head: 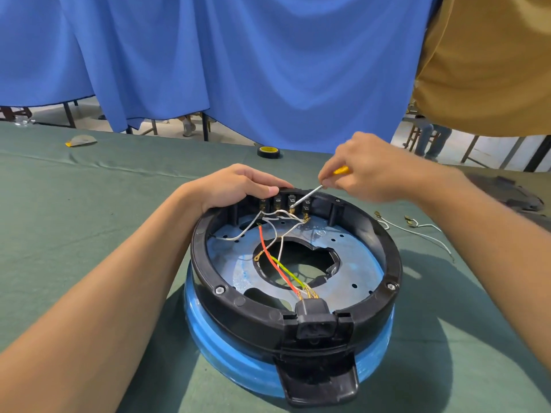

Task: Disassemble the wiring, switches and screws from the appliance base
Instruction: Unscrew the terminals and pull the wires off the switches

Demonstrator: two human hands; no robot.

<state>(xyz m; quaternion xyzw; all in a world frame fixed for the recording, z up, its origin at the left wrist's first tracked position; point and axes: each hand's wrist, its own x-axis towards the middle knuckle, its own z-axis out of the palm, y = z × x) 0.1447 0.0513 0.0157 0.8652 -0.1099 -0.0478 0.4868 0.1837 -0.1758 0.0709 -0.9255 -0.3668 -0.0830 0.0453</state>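
Four boxy switches (277, 201) line the far inner wall of the round appliance base (238, 308), a black plastic ring over blue metal, mid-surface (89, 219) on green cloth. Thin white, red and yellow-green wires (286, 275) cross it. The left hand (238, 186) curls over the far rim; the right hand (372, 168) pinches a yellow-handled screwdriver (307, 196), its tip at one switch.

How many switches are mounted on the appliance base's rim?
4 switches, side by side on the far inner wall of the appliance base. The leftmost sits by the left hand, which may hide more; the screwdriver tip meets the third.
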